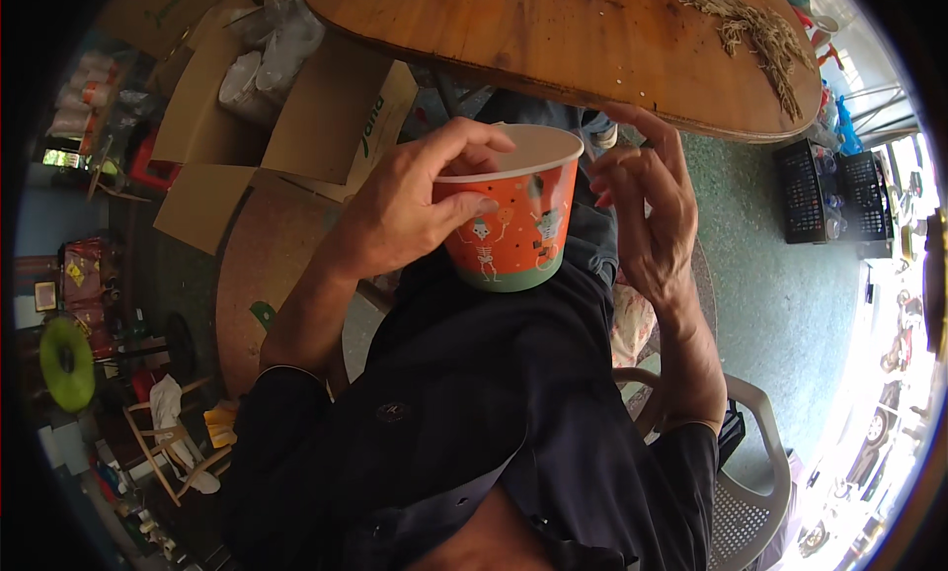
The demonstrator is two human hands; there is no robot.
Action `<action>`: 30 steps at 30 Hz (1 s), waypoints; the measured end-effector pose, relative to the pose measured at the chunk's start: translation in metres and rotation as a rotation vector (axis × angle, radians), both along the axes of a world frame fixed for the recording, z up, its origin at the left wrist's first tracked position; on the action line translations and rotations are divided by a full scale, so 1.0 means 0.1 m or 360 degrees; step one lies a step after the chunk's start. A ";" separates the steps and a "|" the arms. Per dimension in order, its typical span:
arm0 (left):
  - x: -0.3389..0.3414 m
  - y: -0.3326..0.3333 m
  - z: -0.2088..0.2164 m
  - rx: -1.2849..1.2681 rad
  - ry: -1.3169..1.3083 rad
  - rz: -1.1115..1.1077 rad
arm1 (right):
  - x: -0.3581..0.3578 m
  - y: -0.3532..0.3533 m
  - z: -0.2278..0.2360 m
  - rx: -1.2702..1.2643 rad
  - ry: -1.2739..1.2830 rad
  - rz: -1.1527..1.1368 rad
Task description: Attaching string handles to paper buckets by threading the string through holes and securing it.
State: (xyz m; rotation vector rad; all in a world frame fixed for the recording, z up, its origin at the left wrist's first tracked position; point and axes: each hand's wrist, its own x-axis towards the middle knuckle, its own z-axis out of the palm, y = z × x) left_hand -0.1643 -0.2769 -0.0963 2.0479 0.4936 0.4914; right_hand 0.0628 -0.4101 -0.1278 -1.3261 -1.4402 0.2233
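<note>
An orange paper bucket with a white rim, a green base band and skeleton drawings is held above my lap. My left hand grips its left side, thumb on the outer wall and fingers bent over the rim into the inside. Just right of the bucket, apart from its wall, my right hand is raised. Its index finger stretches up near the table edge while the other fingers are loosely bent; I see nothing held in it. The bucket's bottom inside is mostly hidden.
A wooden table stands ahead, with a bundle of dried stalks at its right. Opened cardboard boxes and stacked cups in plastic are at the left. Black crates sit on the floor at right; a plastic chair is behind.
</note>
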 end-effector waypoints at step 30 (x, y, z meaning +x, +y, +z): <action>0.22 -0.12 -0.22 0.0253 -0.0537 0.0064 | -0.20 -0.15 0.10 -0.0390 0.0427 0.0398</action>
